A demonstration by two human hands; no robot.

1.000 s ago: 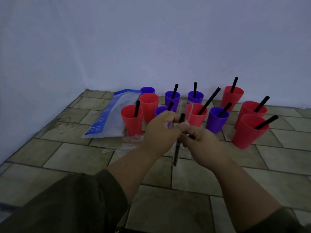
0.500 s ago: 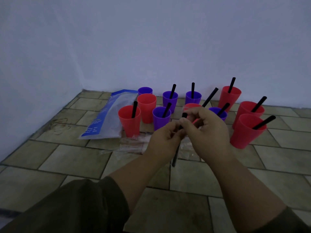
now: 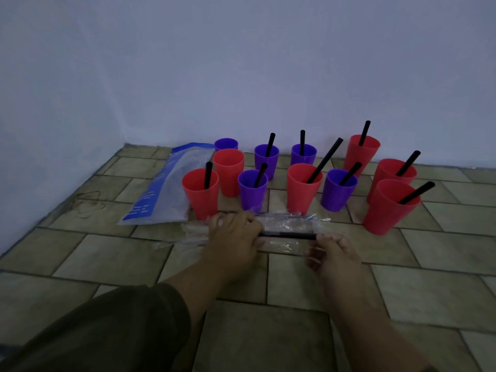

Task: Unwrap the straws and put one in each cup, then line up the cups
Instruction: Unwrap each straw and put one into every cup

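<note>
Several red and purple cups stand on the tiled floor, most with a black straw in them. The red cup (image 3: 229, 173) and the purple cup (image 3: 226, 144) at the back left hold none. My left hand (image 3: 233, 237) grips the left end of a black straw (image 3: 290, 234) held level just above the floor. My right hand (image 3: 332, 255), blurred, is closed at the straw's right end on a thin clear wrapper (image 3: 284, 246) that trails between the hands.
Crumpled clear wrappers (image 3: 298, 221) lie on the tiles in front of the cups. A blue and clear plastic bag (image 3: 166, 189) lies left of the cups. Walls (image 3: 80, 103) meet in a corner behind and to the left.
Both hands have dropped from chest height toward the floor. The straw has turned from upright to level. My right hand has slid away to the right along it.
</note>
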